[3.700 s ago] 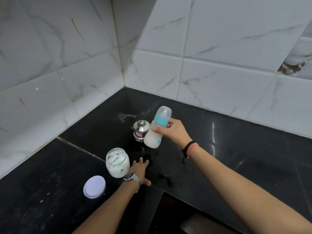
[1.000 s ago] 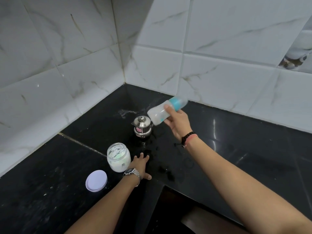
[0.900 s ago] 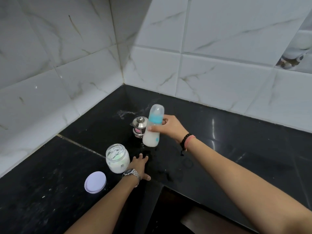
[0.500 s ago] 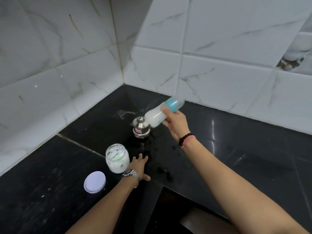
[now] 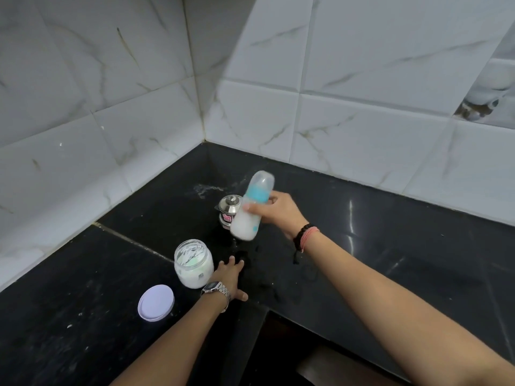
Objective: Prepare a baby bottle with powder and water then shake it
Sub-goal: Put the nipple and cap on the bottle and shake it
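While your left hand [image 5: 230, 277] lay flat and relaxed on the tabletop [image 5: 390, 246] beside the powder jar [image 5: 193, 263], your right hand [image 5: 278, 213] clasped the milky bottle [image 5: 250, 210], nearly upright, above it.

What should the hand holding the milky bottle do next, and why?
Probably tip it over for another shake: the right hand grips the capped baby bottle nearly upright above the counter, its contents cloudy white. The left hand rests flat, steadying nothing.
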